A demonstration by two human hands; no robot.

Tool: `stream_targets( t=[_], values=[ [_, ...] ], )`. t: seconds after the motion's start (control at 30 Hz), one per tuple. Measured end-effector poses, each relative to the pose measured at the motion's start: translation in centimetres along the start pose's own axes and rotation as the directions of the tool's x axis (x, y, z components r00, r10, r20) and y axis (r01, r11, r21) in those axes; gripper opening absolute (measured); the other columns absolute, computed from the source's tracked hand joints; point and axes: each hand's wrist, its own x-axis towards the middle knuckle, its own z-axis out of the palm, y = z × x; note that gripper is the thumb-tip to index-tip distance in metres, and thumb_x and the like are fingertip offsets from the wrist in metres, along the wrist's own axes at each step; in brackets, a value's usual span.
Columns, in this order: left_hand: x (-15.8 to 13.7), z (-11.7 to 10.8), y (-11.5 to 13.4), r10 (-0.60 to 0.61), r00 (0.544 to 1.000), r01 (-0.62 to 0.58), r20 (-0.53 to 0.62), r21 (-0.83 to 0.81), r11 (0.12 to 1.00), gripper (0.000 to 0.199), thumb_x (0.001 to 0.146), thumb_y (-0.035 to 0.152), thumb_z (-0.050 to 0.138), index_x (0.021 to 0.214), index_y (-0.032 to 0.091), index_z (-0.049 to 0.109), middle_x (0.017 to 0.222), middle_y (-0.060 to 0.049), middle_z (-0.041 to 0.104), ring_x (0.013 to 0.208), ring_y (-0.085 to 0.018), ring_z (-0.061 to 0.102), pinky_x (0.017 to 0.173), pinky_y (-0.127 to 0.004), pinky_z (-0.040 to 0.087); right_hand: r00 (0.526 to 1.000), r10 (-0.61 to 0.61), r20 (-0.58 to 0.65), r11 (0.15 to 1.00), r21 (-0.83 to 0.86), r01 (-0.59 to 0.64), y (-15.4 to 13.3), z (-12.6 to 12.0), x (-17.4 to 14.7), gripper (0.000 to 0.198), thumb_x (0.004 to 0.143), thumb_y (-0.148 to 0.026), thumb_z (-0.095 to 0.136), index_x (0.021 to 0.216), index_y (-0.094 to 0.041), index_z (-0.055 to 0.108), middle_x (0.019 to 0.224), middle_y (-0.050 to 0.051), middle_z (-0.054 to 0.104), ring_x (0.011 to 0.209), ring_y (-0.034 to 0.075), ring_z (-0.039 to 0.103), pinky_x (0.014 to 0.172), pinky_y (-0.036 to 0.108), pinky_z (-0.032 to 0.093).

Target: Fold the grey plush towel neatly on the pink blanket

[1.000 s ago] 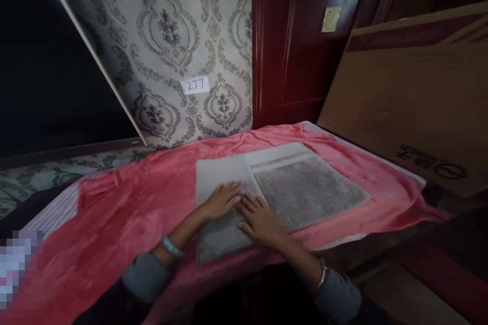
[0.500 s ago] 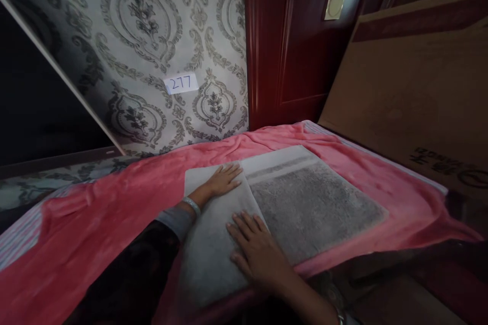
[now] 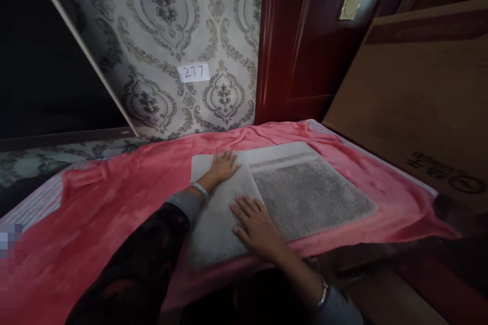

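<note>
A grey towel (image 3: 305, 198) with a paler band near its far edge lies on a pink blanket (image 3: 125, 203). Its left part is folded over, showing a lighter face. My left hand (image 3: 224, 165) rests flat on that folded flap close to the far edge, fingers spread. Nearer to me, my right hand (image 3: 257, 226) lies palm down on the same flap, its fingers apart and close to the flap's right edge. Neither hand grasps anything.
A large cardboard box (image 3: 415, 91) leans at the right. Behind are a patterned wall with a paper label (image 3: 193, 72) reading 277 and a dark red wood panel (image 3: 295, 35). A black screen (image 3: 49, 61) stands at the left.
The view has shifted, so the scene sits slightly differently in the picture. Both hands stay flat on the folded flap, with little visible movement over the towel.
</note>
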Motion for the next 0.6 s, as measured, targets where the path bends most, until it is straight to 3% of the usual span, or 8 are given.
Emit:
stream_targets(
  t=[0.13, 0.23, 0.3, 0.47, 0.6],
  values=[
    [-5.4, -1.1, -0.7, 0.138, 0.984, -0.131, 0.109, -0.069, 0.989, 0.056, 0.101, 0.055, 0.028, 0.150, 0.033, 0.041, 0.162, -0.005, 0.034, 0.150, -0.025, 0.028, 0.121, -0.054, 0.019, 0.999, -0.021, 0.039, 1.000, 0.018, 0.020, -1.4, -1.1, 0.1, 0.049, 0.101, -0.043, 0.046, 0.146, -0.025, 0.050, 0.158, 0.009, 0.039, 0.148, 0.028, 0.028, 0.120, 0.052, 0.021],
    [-8.8, -1.5, -1.8, 0.243, 0.960, -0.222, 0.138, -0.156, 0.963, 0.056, 0.101, 0.054, 0.024, 0.152, 0.033, 0.038, 0.163, -0.006, 0.031, 0.151, -0.024, 0.025, 0.122, -0.054, 0.015, 0.982, -0.178, 0.058, 0.982, 0.079, 0.173, -3.4, -1.4, 0.7, 0.045, 0.101, -0.043, 0.046, 0.143, -0.027, 0.054, 0.157, 0.008, 0.041, 0.147, 0.026, 0.031, 0.121, 0.051, 0.019],
    [-10.0, -1.4, -2.6, 0.249, 0.960, -0.227, 0.129, -0.163, 0.960, 0.057, 0.101, 0.054, 0.025, 0.152, 0.032, 0.037, 0.163, -0.007, 0.029, 0.152, -0.025, 0.023, 0.122, -0.056, 0.013, 0.958, -0.270, 0.097, 0.959, 0.117, 0.258, -4.6, -1.1, 1.3, 0.048, 0.101, -0.045, 0.047, 0.146, -0.029, 0.050, 0.159, 0.006, 0.038, 0.148, 0.025, 0.029, 0.122, 0.050, 0.018],
    [-9.1, -0.4, -5.0, 0.188, 0.979, -0.179, 0.082, -0.106, 0.978, 0.060, 0.099, 0.054, 0.033, 0.154, 0.032, 0.033, 0.165, -0.006, 0.025, 0.153, -0.028, 0.016, 0.121, -0.059, 0.011, 0.927, -0.305, 0.219, 0.951, 0.129, 0.282, -5.4, 0.6, 2.2, 0.059, 0.100, -0.050, 0.047, 0.155, -0.035, 0.033, 0.164, 0.004, 0.026, 0.152, 0.027, 0.015, 0.122, 0.055, 0.009],
    [-6.7, 0.2, -6.9, 0.175, 0.979, -0.162, 0.103, -0.124, 0.979, 0.061, 0.100, 0.055, 0.029, 0.155, 0.030, 0.031, 0.165, -0.006, 0.023, 0.154, -0.027, 0.015, 0.122, -0.055, 0.011, 0.926, -0.296, 0.235, 0.952, 0.151, 0.266, -5.0, 1.0, 2.1, 0.059, 0.100, -0.050, 0.047, 0.156, -0.036, 0.032, 0.166, 0.002, 0.022, 0.153, 0.027, 0.010, 0.123, 0.055, 0.006]
  ],
)
